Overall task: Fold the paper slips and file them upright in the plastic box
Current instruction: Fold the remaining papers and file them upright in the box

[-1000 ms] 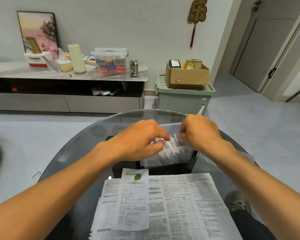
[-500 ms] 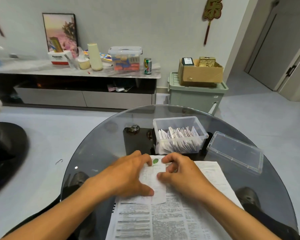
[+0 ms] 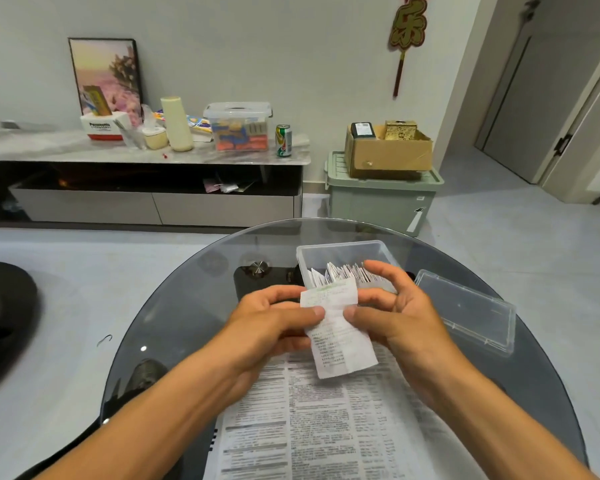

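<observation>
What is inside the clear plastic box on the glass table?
The plastic box holds folded slips standing upright. The right hand and the held slip cover its front part.

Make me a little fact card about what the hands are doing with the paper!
left hand: pinches the slip's left edge
right hand: pinches the slip's right edge
paper slip: held up over the table, top bent over
plastic box: open, folded slips standing inside
lid: lying right of the box
printed sheets: flat under the hands
</observation>
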`<move>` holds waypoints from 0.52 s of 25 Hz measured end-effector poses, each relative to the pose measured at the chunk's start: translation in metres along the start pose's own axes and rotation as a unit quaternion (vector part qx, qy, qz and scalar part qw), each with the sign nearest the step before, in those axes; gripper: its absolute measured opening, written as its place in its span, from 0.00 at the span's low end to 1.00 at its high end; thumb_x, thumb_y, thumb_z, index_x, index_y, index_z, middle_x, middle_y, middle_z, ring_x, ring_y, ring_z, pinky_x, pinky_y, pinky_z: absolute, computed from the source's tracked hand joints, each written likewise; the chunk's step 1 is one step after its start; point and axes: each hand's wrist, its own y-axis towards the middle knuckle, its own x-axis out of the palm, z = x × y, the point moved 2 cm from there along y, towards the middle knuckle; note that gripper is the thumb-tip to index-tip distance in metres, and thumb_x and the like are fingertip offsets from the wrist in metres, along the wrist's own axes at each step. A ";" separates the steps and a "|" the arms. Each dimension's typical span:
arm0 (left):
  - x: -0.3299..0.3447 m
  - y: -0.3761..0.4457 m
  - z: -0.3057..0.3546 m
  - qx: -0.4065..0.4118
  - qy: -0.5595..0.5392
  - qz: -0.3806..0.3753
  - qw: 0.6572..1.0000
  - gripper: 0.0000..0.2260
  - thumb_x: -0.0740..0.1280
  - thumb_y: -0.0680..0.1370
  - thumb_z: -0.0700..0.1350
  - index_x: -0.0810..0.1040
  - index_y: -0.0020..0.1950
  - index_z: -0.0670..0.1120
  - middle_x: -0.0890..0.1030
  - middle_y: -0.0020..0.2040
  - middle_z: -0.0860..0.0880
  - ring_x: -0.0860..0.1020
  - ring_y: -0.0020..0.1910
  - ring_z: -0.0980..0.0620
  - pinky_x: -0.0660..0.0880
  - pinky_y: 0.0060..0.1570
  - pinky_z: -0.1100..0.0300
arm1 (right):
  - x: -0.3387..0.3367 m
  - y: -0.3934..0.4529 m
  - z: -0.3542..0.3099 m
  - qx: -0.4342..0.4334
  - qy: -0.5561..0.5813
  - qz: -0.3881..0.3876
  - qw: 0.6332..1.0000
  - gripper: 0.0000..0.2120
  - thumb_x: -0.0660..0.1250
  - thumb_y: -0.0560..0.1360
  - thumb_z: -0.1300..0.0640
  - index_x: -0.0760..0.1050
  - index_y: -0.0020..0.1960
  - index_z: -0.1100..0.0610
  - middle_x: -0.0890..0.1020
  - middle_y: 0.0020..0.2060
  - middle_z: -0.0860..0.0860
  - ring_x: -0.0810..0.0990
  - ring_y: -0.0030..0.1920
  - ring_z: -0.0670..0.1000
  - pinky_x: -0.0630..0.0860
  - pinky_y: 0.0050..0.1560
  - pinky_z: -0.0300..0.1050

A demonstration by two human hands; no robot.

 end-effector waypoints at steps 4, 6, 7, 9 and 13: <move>0.006 0.002 0.004 0.082 -0.006 0.029 0.996 0.18 0.73 0.72 0.31 0.77 0.59 0.44 0.87 0.47 0.44 0.81 0.36 0.51 0.72 0.32 0.60 | -0.002 0.001 0.006 0.037 0.074 0.004 0.997 0.25 0.70 0.71 0.73 0.72 0.64 0.55 0.86 0.48 0.59 0.84 0.42 0.56 0.81 0.43 0.50; 0.007 0.000 0.000 0.113 -0.003 0.033 0.993 0.23 0.72 0.72 0.29 0.76 0.61 0.48 0.87 0.48 0.46 0.80 0.34 0.53 0.69 0.29 0.61 | -0.003 0.003 0.006 0.039 0.112 -0.009 0.993 0.25 0.69 0.71 0.74 0.73 0.64 0.56 0.86 0.49 0.59 0.85 0.43 0.57 0.82 0.42 0.48; 0.007 -0.001 -0.002 0.126 -0.012 0.030 0.992 0.24 0.71 0.71 0.28 0.76 0.61 0.49 0.87 0.48 0.45 0.80 0.34 0.53 0.69 0.28 0.62 | -0.003 0.004 0.007 0.040 0.126 -0.015 0.991 0.25 0.68 0.71 0.74 0.73 0.63 0.56 0.86 0.49 0.58 0.85 0.43 0.56 0.82 0.40 0.47; 0.007 -0.001 -0.002 0.144 -0.066 0.015 0.987 0.23 0.71 0.70 0.29 0.77 0.62 0.47 0.86 0.48 0.40 0.80 0.35 0.51 0.71 0.28 0.63 | -0.001 0.005 0.008 0.039 0.131 -0.019 0.990 0.24 0.66 0.72 0.75 0.74 0.64 0.57 0.86 0.47 0.57 0.84 0.40 0.54 0.79 0.34 0.45; 0.005 0.001 -0.002 0.163 -0.133 0.003 0.978 0.20 0.69 0.68 0.34 0.77 0.59 0.40 0.85 0.42 0.38 0.83 0.41 0.48 0.79 0.38 0.59 | -0.001 0.006 0.007 0.038 0.182 -0.005 0.982 0.20 0.61 0.72 0.73 0.74 0.61 0.59 0.84 0.39 0.55 0.81 0.37 0.53 0.80 0.34 0.45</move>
